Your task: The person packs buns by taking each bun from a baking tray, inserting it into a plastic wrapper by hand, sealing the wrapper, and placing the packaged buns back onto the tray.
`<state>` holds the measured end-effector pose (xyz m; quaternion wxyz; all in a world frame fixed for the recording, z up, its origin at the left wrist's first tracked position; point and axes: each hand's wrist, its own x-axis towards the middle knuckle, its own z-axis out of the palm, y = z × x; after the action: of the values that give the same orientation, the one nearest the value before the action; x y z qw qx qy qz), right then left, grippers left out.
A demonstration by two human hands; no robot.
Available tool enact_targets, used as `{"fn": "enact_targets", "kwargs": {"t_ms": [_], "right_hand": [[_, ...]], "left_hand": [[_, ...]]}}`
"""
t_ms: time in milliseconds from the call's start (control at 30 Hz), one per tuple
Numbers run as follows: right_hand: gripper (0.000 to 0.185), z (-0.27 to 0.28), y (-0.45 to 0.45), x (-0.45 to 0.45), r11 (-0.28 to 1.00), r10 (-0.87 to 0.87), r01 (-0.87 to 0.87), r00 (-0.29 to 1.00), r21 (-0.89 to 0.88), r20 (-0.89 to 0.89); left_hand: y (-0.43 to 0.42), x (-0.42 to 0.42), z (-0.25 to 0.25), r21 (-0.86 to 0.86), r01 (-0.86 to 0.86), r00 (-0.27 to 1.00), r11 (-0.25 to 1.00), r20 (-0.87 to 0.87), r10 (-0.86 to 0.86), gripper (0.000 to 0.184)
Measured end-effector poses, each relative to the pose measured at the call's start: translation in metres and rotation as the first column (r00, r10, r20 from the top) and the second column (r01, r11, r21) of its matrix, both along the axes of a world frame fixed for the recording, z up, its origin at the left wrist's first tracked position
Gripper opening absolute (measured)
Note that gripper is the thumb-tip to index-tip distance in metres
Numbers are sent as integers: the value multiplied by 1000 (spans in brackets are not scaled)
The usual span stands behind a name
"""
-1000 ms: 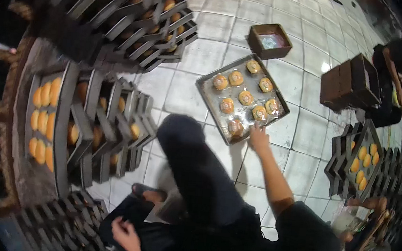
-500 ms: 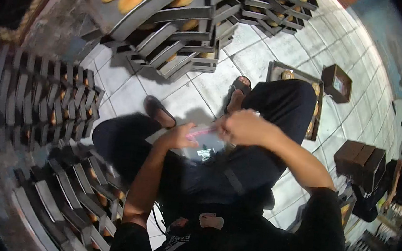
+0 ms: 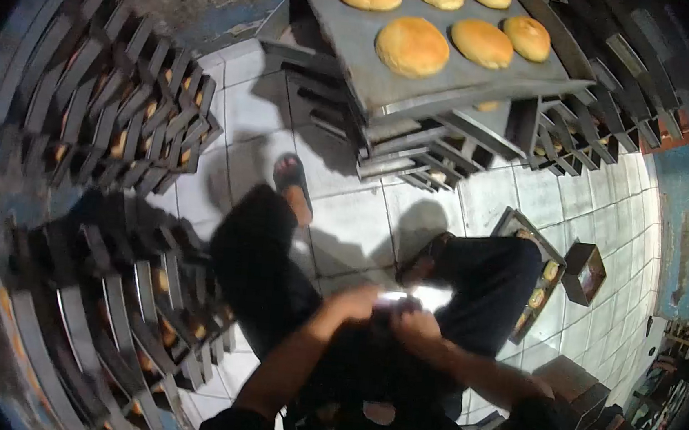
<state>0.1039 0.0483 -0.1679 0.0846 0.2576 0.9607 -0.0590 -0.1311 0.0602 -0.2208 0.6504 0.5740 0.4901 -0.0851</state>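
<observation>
Just below centre, toward six o'clock, a blurred shiny item point(image 3: 393, 299) sits over the lap. Left hand point(image 3: 353, 304) looks clamped on its nine-o'clock end, right hand point(image 3: 418, 326) curled onto its four-o'clock side; finger detail unreadable. I'd steady with left, work with right, pinch edges lightly. Low tray point(image 3: 512, 223) with buns point(image 3: 536, 297) near three o'clock, tray stack point(image 3: 388, 96) at twelve: keep right elbow and knees off both.
</observation>
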Motion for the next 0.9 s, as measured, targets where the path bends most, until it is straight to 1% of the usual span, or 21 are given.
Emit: {"fn": "enact_targets", "kwargs": {"t_ms": [33,67,133,200,233,300,367,400,433,500,533,567,600,633,667,700,767,800,833,867,900], "right_hand": [[33,-1,7,-2,976,19,18,986,-215,166],[34,3,14,-10,959,-9,74,973,-275,230],[35,21,24,-20,927,-14,135,945,-351,326],[33,28,45,-44,929,-80,184,947,-321,311],[33,28,53,-54,930,-80,182,949,-319,306],[32,27,60,-72,889,-129,244,945,-388,299],[30,10,49,-82,983,-122,126,992,-136,33],[30,24,53,-93,951,-168,177,984,-253,59],[29,30,53,-107,942,-194,226,970,-246,147],[25,34,45,-111,985,-109,116,992,-130,63],[22,27,40,-118,931,-180,208,976,-299,120],[22,24,36,-116,927,-208,234,971,-295,117],[20,29,33,-113,945,-203,179,977,-274,-63],[19,35,34,-109,963,-180,123,955,-239,-236],[13,41,42,-103,893,-255,119,929,-434,-270],[13,50,49,-99,899,-247,120,933,-420,-263],[5,72,66,-88,816,-567,323,603,-479,-561],[9,84,75,-83,747,-660,319,467,-584,-589],[16,104,84,-80,672,-739,290,316,-681,-595],[22,128,86,-77,481,-871,198,214,-854,-441],[23,136,88,-78,426,-902,94,128,-900,-413]], "left_hand": [[-18,2,-37,-18,-228,974,974,11,228,67],[-36,5,-73,-23,-436,899,900,37,436,56],[1,0,-31,-375,-457,883,807,-82,462,52],[26,-15,-41,-47,33,999,998,-40,-35,54],[39,-23,-43,144,254,966,956,-89,-243,55],[66,-50,-28,190,198,980,961,-15,-199,57],[110,-87,17,209,265,953,941,92,-289,70],[119,-95,25,159,277,955,948,59,-290,77],[128,-103,33,109,288,956,951,26,-293,83],[135,-117,42,178,343,933,922,53,-357,94],[133,-121,57,217,371,922,903,29,-385,102],[132,-126,73,259,394,913,882,5,-409,111],[129,-132,83,264,414,903,871,2,-430,111],[121,-140,91,315,346,918,884,80,-388,118],[113,-145,96,360,264,926,895,164,-339,125],[104,-149,99,376,255,926,891,170,-337,125],[83,-150,107,442,-247,899,862,437,34,124],[78,-142,141,249,-424,846,871,452,283,120],[72,-135,142,274,-443,837,854,469,284,120],[64,-128,139,-67,-603,628,795,575,525,112],[55,-122,137,-411,-643,374,647,569,733,105]]}}
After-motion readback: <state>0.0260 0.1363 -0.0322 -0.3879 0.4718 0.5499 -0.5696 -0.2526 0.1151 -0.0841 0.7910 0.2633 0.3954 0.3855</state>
